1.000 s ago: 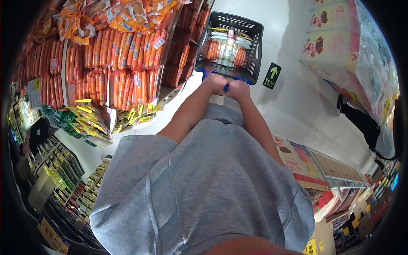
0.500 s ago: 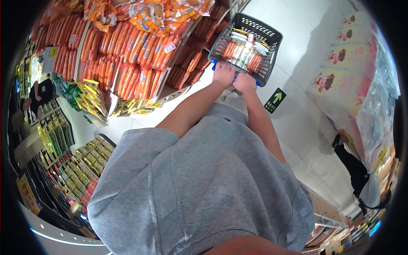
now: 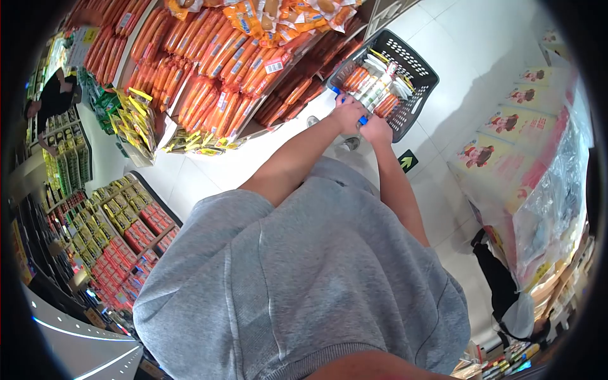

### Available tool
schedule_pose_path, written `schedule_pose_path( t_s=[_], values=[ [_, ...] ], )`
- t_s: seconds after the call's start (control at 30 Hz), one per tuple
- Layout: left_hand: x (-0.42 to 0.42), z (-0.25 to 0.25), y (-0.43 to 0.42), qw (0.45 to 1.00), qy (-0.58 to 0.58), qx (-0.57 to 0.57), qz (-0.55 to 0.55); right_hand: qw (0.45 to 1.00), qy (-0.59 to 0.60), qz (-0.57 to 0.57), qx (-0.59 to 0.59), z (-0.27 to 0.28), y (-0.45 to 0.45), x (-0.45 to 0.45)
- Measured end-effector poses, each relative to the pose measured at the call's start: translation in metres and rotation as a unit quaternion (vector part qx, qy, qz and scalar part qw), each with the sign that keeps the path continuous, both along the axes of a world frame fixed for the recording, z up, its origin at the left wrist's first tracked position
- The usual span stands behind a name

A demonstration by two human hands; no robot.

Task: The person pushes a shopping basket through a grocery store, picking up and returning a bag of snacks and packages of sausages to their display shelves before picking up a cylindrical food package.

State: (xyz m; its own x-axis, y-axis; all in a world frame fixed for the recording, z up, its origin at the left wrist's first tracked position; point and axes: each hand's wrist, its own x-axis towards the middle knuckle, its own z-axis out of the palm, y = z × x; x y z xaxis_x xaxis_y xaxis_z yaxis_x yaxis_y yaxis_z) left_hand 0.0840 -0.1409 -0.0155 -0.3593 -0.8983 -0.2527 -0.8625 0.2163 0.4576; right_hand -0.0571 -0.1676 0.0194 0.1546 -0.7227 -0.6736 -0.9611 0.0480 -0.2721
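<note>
Both of my hands are on the blue handle [image 3: 362,120] of a dark grey shopping cart [image 3: 423,85], at the upper middle of the head view. My left hand [image 3: 348,116] is wrapped round the handle's left part. Close beside it, my right hand [image 3: 377,132] is closed on the right part. In the cart's perforated basket lie orange-red packs of sausages [image 3: 358,79], pale wrapped packages [image 3: 380,87] and some yellow-edged packs. The undersides of my fingers are hidden.
A display of red-wrapped sausages [image 3: 218,50] stands left of the cart, with yellow packs [image 3: 136,123] at its corner. Plastic-covered printed boxes [image 3: 506,126] are on the right. A green exit sign [image 3: 408,161] marks the floor. People stand at far left [image 3: 54,95] and lower right [image 3: 497,272].
The cart and both hands have shifted slightly right and down in view, with the cart turned a little clockwise. The sausage display also appears farther right. Both hands keep their hold on the handle.
</note>
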Motion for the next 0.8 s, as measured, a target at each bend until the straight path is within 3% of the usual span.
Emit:
schedule_pose_path(
  t_s=[0.17, 0.23, 0.27, 0.3, 0.37, 0.43, 0.5, 0.53, 0.77, 0.8],
  values=[
    [0.004, 0.017, -0.01, 0.993, 0.007, 0.11, -0.03, 0.996, -0.064, 0.02, -0.062, -0.05, 0.006, -0.009],
    [0.012, 0.007, 0.0, 0.994, -0.074, 0.029, -0.079, 0.995, -0.066, 0.046, -0.061, -0.048, 0.006, -0.008],
    [0.014, 0.001, 0.011, 0.996, -0.078, 0.002, -0.048, 0.997, -0.036, 0.051, -0.047, -0.044, 0.006, -0.008],
    [0.015, -0.001, 0.021, 0.996, -0.082, -0.026, -0.018, 0.991, -0.105, 0.062, -0.062, -0.053, 0.005, -0.014],
    [0.022, 0.034, 0.032, 0.996, -0.087, 0.017, -0.019, 0.991, -0.101, 0.052, -0.069, -0.057, 0.004, -0.015],
    [0.029, 0.056, 0.036, 0.995, -0.05, 0.09, -0.013, 0.978, -0.197, 0.063, -0.028, -0.064, 0.0, -0.019],
    [0.032, 0.047, 0.037, 0.996, -0.042, 0.082, -0.009, 0.967, -0.236, 0.072, -0.058, -0.096, -0.001, -0.026],
    [0.031, 0.04, 0.037, 0.995, -0.034, 0.09, 0.012, 0.967, -0.252, 0.043, -0.018, -0.094, -0.004, -0.024],
    [0.0, 0.053, 0.039, 0.985, -0.016, 0.104, 0.138, 0.958, -0.272, 0.063, 0.068, -0.136, -0.019, -0.034],
    [-0.005, 0.053, 0.041, 0.983, -0.023, 0.101, 0.149, 0.962, -0.261, 0.058, 0.06, -0.12, -0.017, -0.03]
  ],
)
